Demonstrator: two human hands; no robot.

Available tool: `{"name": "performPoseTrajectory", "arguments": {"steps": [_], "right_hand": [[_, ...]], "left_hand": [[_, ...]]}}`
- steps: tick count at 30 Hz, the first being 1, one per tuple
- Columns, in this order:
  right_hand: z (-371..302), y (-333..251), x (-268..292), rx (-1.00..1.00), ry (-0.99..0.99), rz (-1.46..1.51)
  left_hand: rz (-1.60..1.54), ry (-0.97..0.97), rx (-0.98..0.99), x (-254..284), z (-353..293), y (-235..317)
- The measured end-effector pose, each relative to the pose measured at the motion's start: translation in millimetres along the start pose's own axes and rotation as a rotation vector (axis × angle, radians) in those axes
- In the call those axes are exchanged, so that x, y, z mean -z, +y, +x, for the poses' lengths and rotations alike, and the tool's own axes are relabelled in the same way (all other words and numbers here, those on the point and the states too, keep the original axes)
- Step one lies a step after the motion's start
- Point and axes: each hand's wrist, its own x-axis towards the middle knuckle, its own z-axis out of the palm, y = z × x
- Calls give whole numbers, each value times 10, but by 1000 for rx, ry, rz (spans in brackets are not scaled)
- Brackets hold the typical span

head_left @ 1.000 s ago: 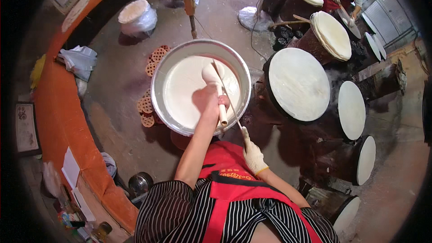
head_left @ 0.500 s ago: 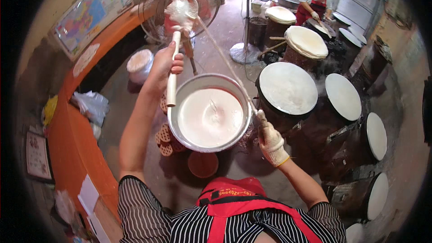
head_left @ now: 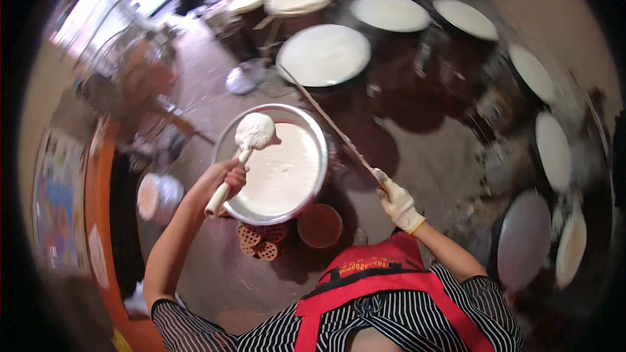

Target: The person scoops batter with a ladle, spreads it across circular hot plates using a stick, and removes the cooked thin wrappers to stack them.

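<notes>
My bare left hand (head_left: 225, 178) is closed round the thick pale handle of a ladle (head_left: 253, 132). The ladle's head is coated in white batter and hangs over a big metal pot (head_left: 321, 168). Smooth white batter (head_left: 283, 173) fills much of this pot. On my right hand (head_left: 399, 203) is a white knitted glove, its fingers wrapped round the end of a long thin stick (head_left: 329, 120). The stick slants up and left past the pot's right side. Its far tip overlaps the edge of a round griddle covered in white (head_left: 324, 55).
Several more round white-topped griddles (head_left: 391, 12) curve along the back and right. Pierced round briquettes (head_left: 261, 241) and a reddish round object (head_left: 319, 225) lie below the pot. An orange counter (head_left: 107, 221) runs along the left, near a bagged white tub (head_left: 158, 197).
My view has swung right, towards the griddles. The ladle has come down from high up to just over the pot. The stick no longer crosses near the ladle's head and points towards a griddle.
</notes>
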Motion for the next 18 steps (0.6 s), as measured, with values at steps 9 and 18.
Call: {"name": "performPoseTrajectory", "arguments": {"steps": [9,18], "right_hand": [[-2878,-42,779,-797,584,-209],[-3754,-916,1984,-826,814,-741]], "left_hand": [[780,-330,655,-2116,1114,-1693],[1884,-1619,-1150,-4366,1127,-4642]]}}
